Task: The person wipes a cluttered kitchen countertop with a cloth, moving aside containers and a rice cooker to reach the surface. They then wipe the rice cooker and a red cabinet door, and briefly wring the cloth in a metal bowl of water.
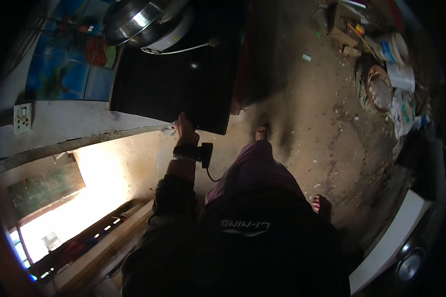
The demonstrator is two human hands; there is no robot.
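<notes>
My left hand is at the near edge of a black countertop, close to its front left corner. A crumpled pale cloth shows beside the fingers and seems gripped in them; most of the grip is in shadow. Around the wrist is a strap with a black device, and a cable runs from it towards my body. My right hand is out of view. Further back on the countertop stand a shiny metal pot and a white-based electric cooker, whose white cord and plug lie on the black surface.
Blue picture tiles and a wall socket are at the left, above a bright doorway. Buckets, a round basket and plastic bags line the right. Small litter dots the earthen floor.
</notes>
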